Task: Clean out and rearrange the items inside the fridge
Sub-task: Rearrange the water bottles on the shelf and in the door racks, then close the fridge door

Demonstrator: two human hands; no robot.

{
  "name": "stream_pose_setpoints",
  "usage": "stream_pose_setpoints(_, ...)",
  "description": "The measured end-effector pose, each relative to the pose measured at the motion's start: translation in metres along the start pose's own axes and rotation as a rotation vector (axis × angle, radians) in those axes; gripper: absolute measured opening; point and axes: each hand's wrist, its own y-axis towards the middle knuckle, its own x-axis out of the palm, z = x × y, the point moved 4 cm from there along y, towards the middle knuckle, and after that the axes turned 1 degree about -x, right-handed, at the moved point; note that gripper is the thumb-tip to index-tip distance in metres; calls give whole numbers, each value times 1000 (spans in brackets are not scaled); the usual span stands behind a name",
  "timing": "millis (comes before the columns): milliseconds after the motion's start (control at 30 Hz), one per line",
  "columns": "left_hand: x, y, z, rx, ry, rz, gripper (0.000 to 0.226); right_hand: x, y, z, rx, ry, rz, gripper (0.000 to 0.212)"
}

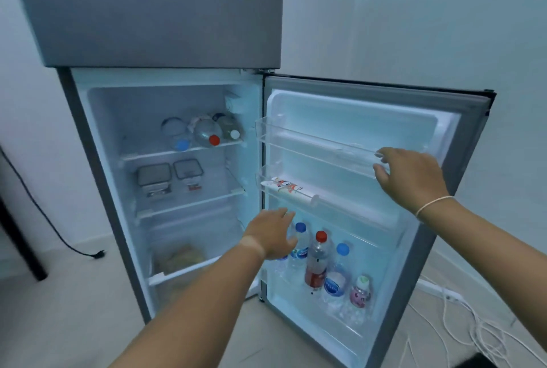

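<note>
Fridge lower door swung wide. Inside: three bottles lying on top shelf, two lidded containers on middle shelf. Door bottom rack: upright bottles; middle rack: flat tube. Right hand fingers spread, at top door rack edge, holding nothing. Left hand open, reaching by blue-capped bottle; contact unclear.

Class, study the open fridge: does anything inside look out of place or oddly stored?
Yes. The three clear plastic bottles on the top shelf lie on their sides, caps outward, while the door's bottles stand upright. The long white printed tube lies flat, alone in the middle door rack.
</note>
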Motion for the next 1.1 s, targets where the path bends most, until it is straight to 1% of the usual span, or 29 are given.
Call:
stream_pose_setpoints(67,-2,-17,-7,-35,-17,4,60,-2,-4,-10,4,-2,-27,36)
stream_pose_setpoints(167,-23,-40,-14,-89,-19,33,60,-15,-17,-30,-29,-1,-52,37)
stream_pose_setpoints(367,-91,-80,-25,-139,56,140,56,-37,-42,-83,-135,-25,-129,41)
stream_pose_setpoints(500,-116,-110,-32,-163,62,173,54,-61,-59,-123,-259,-80,-157,33)
stream_pose_setpoints(567,-118,-127,-35,-174,53,174,55,-76,-67,-143,-348,-144,-175,30)
stream_pose_setpoints(700,-118,-157,-39,-183,30,180,55,-105,-79,-178,-520,-306,-166,29)
stream_pose_setpoints(800,-123,-177,-46,-198,-3,204,54,-119,-84,-199,-596,-446,-136,26)
stream_pose_setpoints(867,-127,-188,-53,-207,-14,216,54,-128,-83,-211,-619,-483,-94,26)
stream_pose_setpoints(967,-131,-199,-67,-214,-40,225,53,-139,-73,-219,-643,-442,-26,28)
stream_pose_setpoints(1067,-139,-212,-84,-252,-82,246,54,-152,-58,-228,-703,-393,150,19)
stream_pose_setpoints(1100,-143,-215,-90,-266,-98,261,55,-156,-52,-230,-695,-325,167,18)
